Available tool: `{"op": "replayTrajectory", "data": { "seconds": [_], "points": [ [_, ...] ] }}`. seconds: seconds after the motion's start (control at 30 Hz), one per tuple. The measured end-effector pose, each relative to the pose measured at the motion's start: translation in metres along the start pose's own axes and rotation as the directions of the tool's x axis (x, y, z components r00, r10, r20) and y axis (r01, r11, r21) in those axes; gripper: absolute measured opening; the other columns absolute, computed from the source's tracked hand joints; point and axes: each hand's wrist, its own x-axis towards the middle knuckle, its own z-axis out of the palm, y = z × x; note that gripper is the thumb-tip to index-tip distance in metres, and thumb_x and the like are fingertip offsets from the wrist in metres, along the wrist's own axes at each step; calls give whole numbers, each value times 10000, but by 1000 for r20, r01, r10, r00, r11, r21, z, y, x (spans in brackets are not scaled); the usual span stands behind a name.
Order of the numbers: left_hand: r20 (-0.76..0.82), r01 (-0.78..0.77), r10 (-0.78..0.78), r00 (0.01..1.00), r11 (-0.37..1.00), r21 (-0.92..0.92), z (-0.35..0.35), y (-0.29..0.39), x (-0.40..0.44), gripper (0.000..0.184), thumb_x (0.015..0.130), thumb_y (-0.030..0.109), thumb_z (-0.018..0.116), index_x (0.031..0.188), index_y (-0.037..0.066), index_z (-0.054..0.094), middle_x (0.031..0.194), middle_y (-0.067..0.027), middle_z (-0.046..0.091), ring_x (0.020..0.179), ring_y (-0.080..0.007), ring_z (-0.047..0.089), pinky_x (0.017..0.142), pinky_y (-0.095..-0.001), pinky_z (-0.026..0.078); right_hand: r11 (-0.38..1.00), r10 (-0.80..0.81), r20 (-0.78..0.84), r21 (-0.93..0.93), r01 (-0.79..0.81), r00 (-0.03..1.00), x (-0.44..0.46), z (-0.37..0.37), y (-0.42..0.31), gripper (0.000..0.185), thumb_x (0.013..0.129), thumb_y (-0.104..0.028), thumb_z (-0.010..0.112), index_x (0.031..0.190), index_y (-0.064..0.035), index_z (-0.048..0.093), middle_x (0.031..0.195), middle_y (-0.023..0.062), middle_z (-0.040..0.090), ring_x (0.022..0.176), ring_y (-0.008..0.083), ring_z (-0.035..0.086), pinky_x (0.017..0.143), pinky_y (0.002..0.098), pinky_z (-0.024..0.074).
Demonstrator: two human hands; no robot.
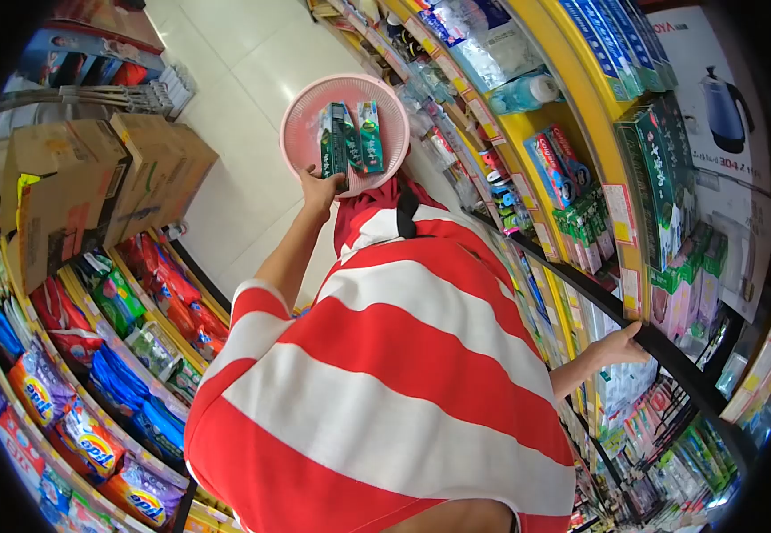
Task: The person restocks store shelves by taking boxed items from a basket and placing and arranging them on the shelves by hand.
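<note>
At the near rim of a pink plastic basket, my left hand is closed around the lower end of a dark green toothpaste box. Several more green and white toothpaste boxes lie in the basket beside it. Part of the grip is hidden from above. Out to the right, my right hand holds the black edge bar of a shelf, with its fingers partly out of sight.
Yellow shelves on the right carry toothpaste, toothbrushes and a boxed kettle. Cardboard boxes stand on the left, above racks of detergent bags. A tiled floor runs between.
</note>
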Motion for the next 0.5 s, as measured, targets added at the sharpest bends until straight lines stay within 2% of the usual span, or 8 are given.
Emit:
{"op": "replayTrajectory", "data": {
  "seconds": [0.07, 0.13, 0.23, 0.3, 0.33, 0.43, 0.47, 0.5],
  "points": [
    [102, -163, 165, 981, 986, -28, -5, 16, -14, 663, 656, 33, 728, 1213, -65, 383, 1066, -182, 539, 929, -239, 578, 784, -319, 492, 999, 31, -1, 31, -31, 1000, -3, 1, -20, 436, 808, -80, 666, 1036, 105, 344, 898, 172, 459, 792, 249, 508, 726, 359, 464],
    [335, -136, 182, 925, 978, -156, -17, 50, -37, 584, 677, -5, 699, 1186, -59, 418, 1069, -164, 549, 942, -220, 571, 806, -313, 480, 989, 25, -35, 146, -19, 999, -3, 3, -16, 476, 799, -80, 675, 1091, 92, 341, 925, 175, 478, 802, 256, 519, 740, 357, 463],
    [613, -46, 254, 748, 941, -334, -32, 96, -68, 483, 700, -78, 647, 1147, -44, 466, 1071, -128, 567, 983, -191, 554, 853, -295, 448, 996, 89, -3, 4, -89, 996, -5, 0, -24, 454, 816, -67, 648, 1099, 74, 322, 990, 197, 492, 857, 251, 542, 756, 335, 468],
    [709, -40, 302, 637, 932, -361, -35, 121, -82, 487, 683, -63, 662, 1134, -39, 477, 1074, -124, 567, 1008, -193, 542, 874, -295, 433, 972, 72, -16, 224, -66, 997, -5, 6, -13, 456, 824, -59, 633, 1120, 69, 310, 1029, 200, 501, 870, 233, 551, 742, 322, 470],
    [752, -33, 322, 575, 928, -371, -33, 136, -87, 490, 675, -55, 670, 1128, -36, 483, 1076, -122, 567, 1020, -194, 536, 885, -295, 426, 982, 80, -14, 175, -76, 997, -6, 4, -21, 464, 827, -61, 632, 1136, 58, 307, 1043, 191, 510, 880, 217, 554, 733, 311, 471],
    [800, -188, 453, 393, 891, -412, -18, 192, -111, 519, 636, 13, 722, 1104, -29, 502, 1080, -131, 566, 1036, -211, 529, 919, -320, 405, 974, 101, -22, 206, -94, 995, -8, 4, -28, 471, 838, -61, 618, 1170, 54, 304, 1037, 182, 519, 876, 219, 554, 717, 295, 465],
    [801, -247, 481, 357, 875, -416, -12, 207, -116, 530, 594, 86, 760, 1061, -23, 532, 1086, -153, 565, 1044, -243, 526, 947, -360, 384, 991, 109, -27, 86, -106, 994, -8, 3, -28, 478, 840, -56, 614, 1181, 56, 299, 1037, 180, 519, 879, 221, 552, 718, 295, 462],
    [815, -280, 512, 272, 852, -442, -6, 224, -121, 523, 593, 96, 761, 1050, -23, 538, 1091, -159, 565, 1051, -251, 524, 950, -368, 379, 992, 120, -27, -36, -121, 992, -10, 1, -29, 485, 841, -51, 609, 1193, 58, 294, 1038, 179, 520, 882, 222, 549, 719, 295, 459]
  ]
}}
